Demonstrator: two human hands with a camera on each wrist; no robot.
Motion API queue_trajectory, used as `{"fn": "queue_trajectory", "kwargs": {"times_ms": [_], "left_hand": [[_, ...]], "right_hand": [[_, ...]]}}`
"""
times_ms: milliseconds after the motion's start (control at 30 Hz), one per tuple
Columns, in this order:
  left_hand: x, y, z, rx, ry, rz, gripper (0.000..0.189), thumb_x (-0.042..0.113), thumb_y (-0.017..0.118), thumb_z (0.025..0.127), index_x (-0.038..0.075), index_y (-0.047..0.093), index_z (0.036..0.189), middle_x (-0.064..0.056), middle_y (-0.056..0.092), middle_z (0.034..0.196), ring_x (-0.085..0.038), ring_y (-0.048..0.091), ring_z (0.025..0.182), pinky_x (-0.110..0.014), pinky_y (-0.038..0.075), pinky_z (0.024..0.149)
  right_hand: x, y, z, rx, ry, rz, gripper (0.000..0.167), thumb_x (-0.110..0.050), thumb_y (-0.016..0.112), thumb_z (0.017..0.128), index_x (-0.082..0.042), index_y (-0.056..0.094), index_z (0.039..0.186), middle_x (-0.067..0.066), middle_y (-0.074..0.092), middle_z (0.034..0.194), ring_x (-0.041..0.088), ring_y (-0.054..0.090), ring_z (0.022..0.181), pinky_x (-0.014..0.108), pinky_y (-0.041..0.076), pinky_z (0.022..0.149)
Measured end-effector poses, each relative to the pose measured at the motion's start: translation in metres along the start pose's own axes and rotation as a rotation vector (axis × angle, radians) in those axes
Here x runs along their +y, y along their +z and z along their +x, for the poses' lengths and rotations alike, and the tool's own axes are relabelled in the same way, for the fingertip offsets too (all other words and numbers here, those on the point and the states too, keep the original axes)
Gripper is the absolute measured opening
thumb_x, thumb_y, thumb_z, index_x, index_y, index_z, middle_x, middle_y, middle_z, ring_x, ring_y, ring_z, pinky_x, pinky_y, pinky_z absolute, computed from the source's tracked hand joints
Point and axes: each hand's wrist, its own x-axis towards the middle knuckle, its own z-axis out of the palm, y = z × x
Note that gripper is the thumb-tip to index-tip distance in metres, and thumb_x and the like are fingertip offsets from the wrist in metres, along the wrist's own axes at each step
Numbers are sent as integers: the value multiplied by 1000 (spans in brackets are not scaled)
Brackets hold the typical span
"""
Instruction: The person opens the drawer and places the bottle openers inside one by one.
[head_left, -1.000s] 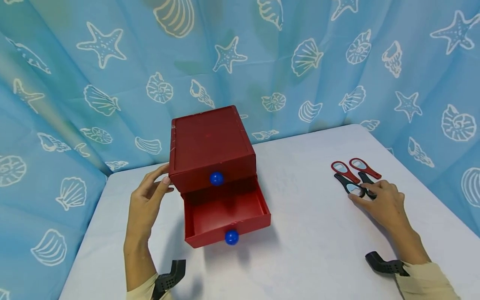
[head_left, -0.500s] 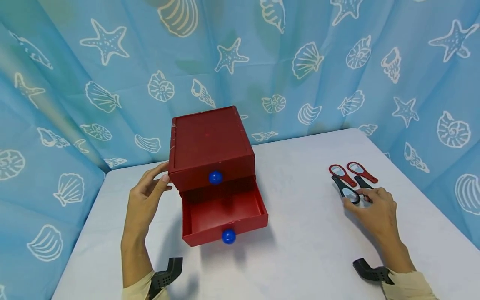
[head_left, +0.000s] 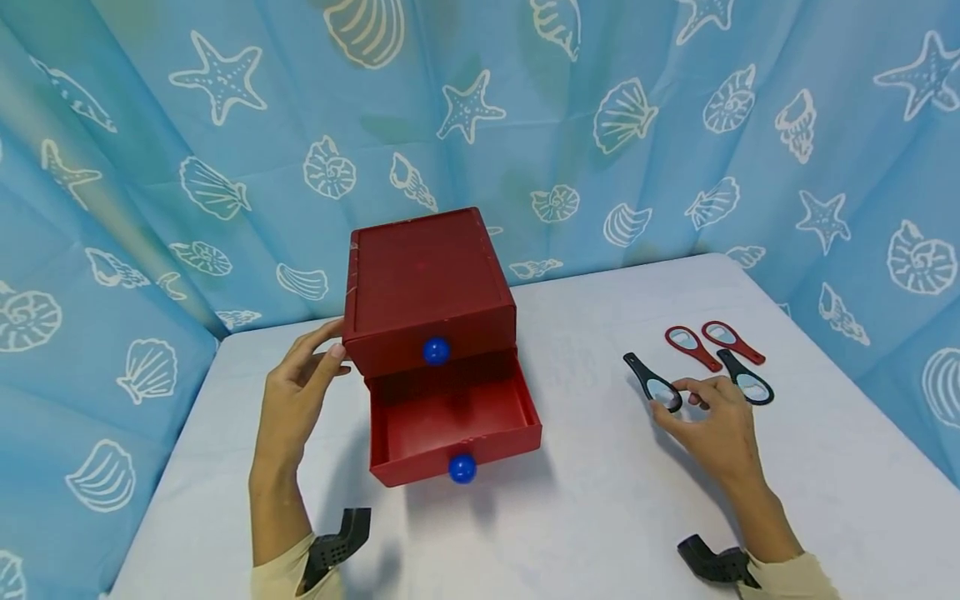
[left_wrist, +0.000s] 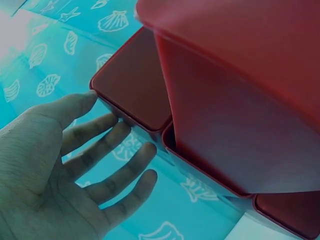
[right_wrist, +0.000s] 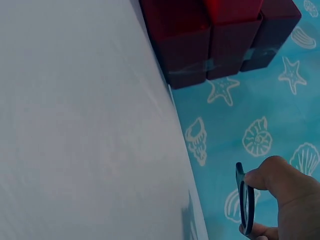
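1 black magnifier is pinched at its lens rim between the thumb and a fingertip of the right hand; the other fingers of that hand bend inward and are partly hidden. Its handle points away from the hand. The magnifier is located between the red cabinet and a group of 3 others, just beside the group; from where I stand, I cannot tell whether it touches the white tablecloth. The group comprises the left red magnifier and the right red magnifier, lying side by side, and the 2nd black magnifier, lying in front of these 2, near the right hand. The left hand is positioned at the cabinet's left side, near the upper front corner. Its fingers are spread and slightly bent; the thumb tip meets the cabinet edge, while contact at the other fingertips is unclear. The upper drawer is pushed in and the lower drawer is pulled out. Each front carries 1 blue knob: the upper knob and the lower knob. Behind the table hangs a blue curtain printed with white shells and starfish.
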Motion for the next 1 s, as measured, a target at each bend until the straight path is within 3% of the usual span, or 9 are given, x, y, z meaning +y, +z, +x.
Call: {"fn": "queue_trajectory", "kwargs": {"times_ms": [267, 633, 1000], "left_hand": [[-1, 1, 2, -1, 12, -16, 41, 28, 60, 102, 21, 59, 142, 4, 54, 139, -17, 63, 110, -25, 52, 93], [-1, 0, 2, 7, 16, -8, 41, 28, 60, 101, 22, 59, 142, 5, 54, 139, -17, 63, 110, -24, 52, 93], [-2, -1, 2, 1, -1, -8, 41, 30, 61, 101, 26, 58, 142, 7, 53, 140, -18, 61, 113, -26, 52, 94]], "right_hand": [[-11, 8, -3, 24, -8, 73, 32, -12, 88, 71, 1, 74, 96, 7, 48, 85, 20, 42, 79, 26, 30, 63], [-33, 16, -10, -26, 51, 120, 31, -15, 89, 73, -4, 75, 98, 7, 49, 89, 16, 42, 85, 32, 31, 69], [-47, 17, -14, -37, 28, 151, 32, -14, 90, 72, -5, 74, 99, 4, 48, 89, 15, 42, 86, 31, 30, 70]]}}
